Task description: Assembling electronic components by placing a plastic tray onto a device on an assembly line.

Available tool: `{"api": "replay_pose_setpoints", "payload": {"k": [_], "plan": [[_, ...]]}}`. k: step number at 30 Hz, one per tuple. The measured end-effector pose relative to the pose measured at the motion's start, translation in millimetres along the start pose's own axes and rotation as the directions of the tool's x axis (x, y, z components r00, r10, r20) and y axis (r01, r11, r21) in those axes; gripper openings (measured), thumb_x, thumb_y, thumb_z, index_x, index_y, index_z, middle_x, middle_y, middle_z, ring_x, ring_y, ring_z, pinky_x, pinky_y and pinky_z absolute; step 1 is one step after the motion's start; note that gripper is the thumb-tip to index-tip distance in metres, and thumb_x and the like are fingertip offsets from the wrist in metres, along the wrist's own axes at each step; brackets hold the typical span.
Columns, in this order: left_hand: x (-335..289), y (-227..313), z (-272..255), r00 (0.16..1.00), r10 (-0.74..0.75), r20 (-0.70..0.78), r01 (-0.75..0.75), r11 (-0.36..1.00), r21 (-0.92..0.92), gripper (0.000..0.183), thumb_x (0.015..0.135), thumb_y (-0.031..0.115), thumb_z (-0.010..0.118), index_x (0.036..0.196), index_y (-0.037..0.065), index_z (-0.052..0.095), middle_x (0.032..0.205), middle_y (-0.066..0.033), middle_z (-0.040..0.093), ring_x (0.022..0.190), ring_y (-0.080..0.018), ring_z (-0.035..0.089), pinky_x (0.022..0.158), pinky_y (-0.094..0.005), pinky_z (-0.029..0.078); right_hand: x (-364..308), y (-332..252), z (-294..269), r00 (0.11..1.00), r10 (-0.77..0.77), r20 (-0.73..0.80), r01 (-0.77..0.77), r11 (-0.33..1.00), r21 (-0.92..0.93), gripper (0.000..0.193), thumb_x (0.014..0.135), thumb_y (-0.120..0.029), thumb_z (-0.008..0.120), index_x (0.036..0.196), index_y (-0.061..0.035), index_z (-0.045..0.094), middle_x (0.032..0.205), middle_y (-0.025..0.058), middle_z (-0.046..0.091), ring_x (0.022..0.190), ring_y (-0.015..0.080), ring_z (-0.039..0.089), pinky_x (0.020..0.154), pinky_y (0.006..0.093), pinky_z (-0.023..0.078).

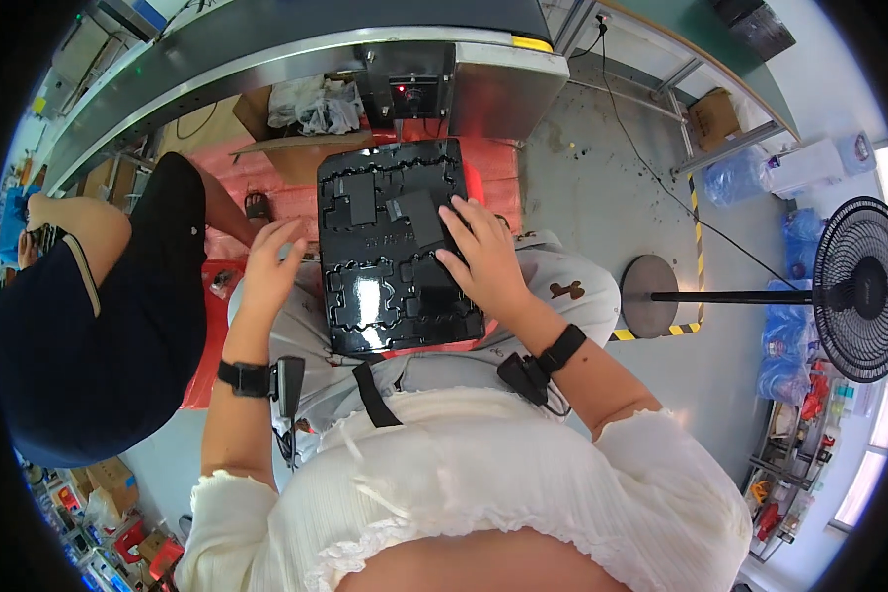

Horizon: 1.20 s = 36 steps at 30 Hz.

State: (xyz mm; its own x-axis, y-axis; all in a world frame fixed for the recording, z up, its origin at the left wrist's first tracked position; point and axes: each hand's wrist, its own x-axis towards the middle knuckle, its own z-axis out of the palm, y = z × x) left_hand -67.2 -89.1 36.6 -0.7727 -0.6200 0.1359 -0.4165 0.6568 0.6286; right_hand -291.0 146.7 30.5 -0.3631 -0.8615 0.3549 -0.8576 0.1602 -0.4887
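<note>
A factory workshop, by the look of it – a long metal-framed, conveyor-like line (296, 61) with a control panel (413, 97), yellow-and-black tape (700, 281) marking the grey floor (587, 187), an open cardboard box (311, 158) of plastic-wrapped goods – and a co-worker (99, 335) close by.

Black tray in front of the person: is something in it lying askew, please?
Yes: the dark flat piece at the right hand lies turned against the lines of the black tray, while a second piece, left of it, lies nearly straight.
</note>
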Motion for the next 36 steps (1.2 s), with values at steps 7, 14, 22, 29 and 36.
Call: {"api": "replay_pose_setpoints", "payload": {"k": [7,14,22,29,36], "plan": [[-74,-30,0,0.951,-0.174,-0.257,0.289,0.795,0.533,0.040,0.086,0.031,0.058,0.117,0.006,0.060,0.124,-0.0154,0.052,0.116,-0.0328,0.049,0.099,-0.0447,0.036,45,-2,21,0.984,0.176,-0.035,-0.178,0.982,-0.070,0.045,0.076,-0.039,0.067,0.098,0.0000,0.062,0.094,0.0114,0.053,0.093,0.0302,0.048,0.079,0.0427,0.038],[-59,-6,-1,0.928,-0.335,-0.161,0.365,0.742,0.562,0.042,0.088,0.041,0.051,0.112,0.009,0.062,0.119,-0.0094,0.057,0.116,-0.0274,0.048,0.100,-0.0449,0.032,71,17,33,0.905,0.406,0.128,-0.424,0.886,0.187,0.040,0.070,-0.035,0.074,0.074,0.0018,0.059,0.079,0.0174,0.056,0.079,0.0313,0.056,0.066,0.0415,0.043],[-65,-13,-2,0.932,-0.300,-0.202,0.361,0.741,0.566,0.038,0.088,0.038,0.051,0.105,0.007,0.064,0.110,-0.0095,0.060,0.110,-0.0275,0.051,0.098,-0.0443,0.034,80,16,18,0.926,0.367,0.090,-0.360,0.929,-0.087,0.035,0.080,-0.034,0.066,0.077,0.0002,0.059,0.070,0.0158,0.060,0.067,0.0333,0.058,0.064,0.0411,0.045],[-68,-20,0,0.928,-0.319,-0.195,0.372,0.741,0.559,0.036,0.088,0.037,0.050,0.105,0.008,0.065,0.110,-0.0087,0.061,0.110,-0.0269,0.051,0.099,-0.0435,0.034,47,-18,34,0.992,0.112,-0.055,-0.122,0.959,-0.254,0.048,0.081,-0.037,0.062,0.108,0.0023,0.057,0.112,0.0155,0.056,0.105,0.0322,0.052,0.084,0.0509,0.041],[-69,-19,0,0.922,-0.338,-0.191,0.386,0.746,0.543,0.035,0.087,0.036,0.051,0.106,0.009,0.065,0.110,-0.0075,0.061,0.110,-0.0264,0.052,0.098,-0.0430,0.035,16,-20,55,0.995,0.038,0.097,0.003,0.920,-0.391,0.062,0.089,-0.040,0.050,0.134,0.0025,0.040,0.141,0.0207,0.035,0.131,0.0384,0.031,0.106,0.0560,0.021]]}}
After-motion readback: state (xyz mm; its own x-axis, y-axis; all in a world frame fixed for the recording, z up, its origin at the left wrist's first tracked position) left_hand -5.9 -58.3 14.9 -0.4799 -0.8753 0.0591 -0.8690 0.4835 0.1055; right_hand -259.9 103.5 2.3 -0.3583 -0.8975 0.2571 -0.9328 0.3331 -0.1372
